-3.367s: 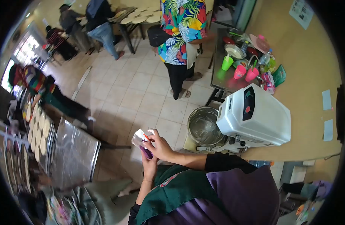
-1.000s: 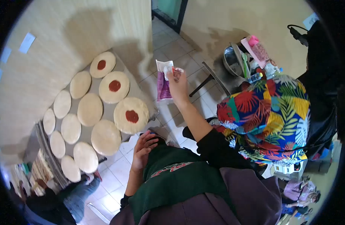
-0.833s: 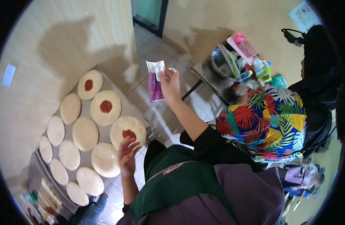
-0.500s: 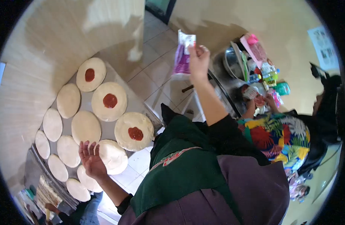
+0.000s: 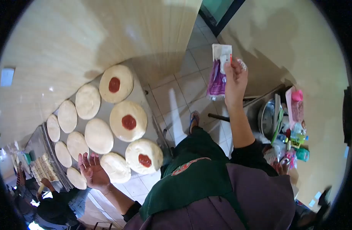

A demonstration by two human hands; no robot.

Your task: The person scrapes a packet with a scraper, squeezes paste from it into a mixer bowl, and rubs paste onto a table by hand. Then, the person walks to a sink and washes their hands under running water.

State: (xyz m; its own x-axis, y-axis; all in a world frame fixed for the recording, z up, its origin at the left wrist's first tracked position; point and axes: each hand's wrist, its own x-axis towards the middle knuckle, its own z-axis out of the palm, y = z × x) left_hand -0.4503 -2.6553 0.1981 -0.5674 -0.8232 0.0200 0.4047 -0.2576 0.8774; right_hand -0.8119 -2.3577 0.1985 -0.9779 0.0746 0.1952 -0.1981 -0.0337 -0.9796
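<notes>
My right hand (image 5: 236, 78) is raised over the floor, its fingers closed on the top of a purple and clear plastic packet (image 5: 217, 78) with a white upper part. The packet hangs down from the grip. My left hand (image 5: 94, 173) is held out palm up with fingers spread, holding nothing. It is nearest the flat dough rounds (image 5: 99, 135) on the grey table (image 5: 139, 86). Three rounds along the right side carry a patch of red sauce (image 5: 129, 122); the others are plain.
A side counter on the right holds a metal bowl (image 5: 267, 119), a pink-topped tray (image 5: 297, 107), bottles and a green tub (image 5: 302, 154). Another person's hand works there. At lower left, a co-worker (image 5: 55, 207) stands beside a tray of pale food (image 5: 44, 168). A wooden panel (image 5: 156, 30) borders the table.
The view has turned, so the table and counter appear farther right and lower. The co-worker in the patterned shirt is mostly out of sight. My right hand still grips the packet.
</notes>
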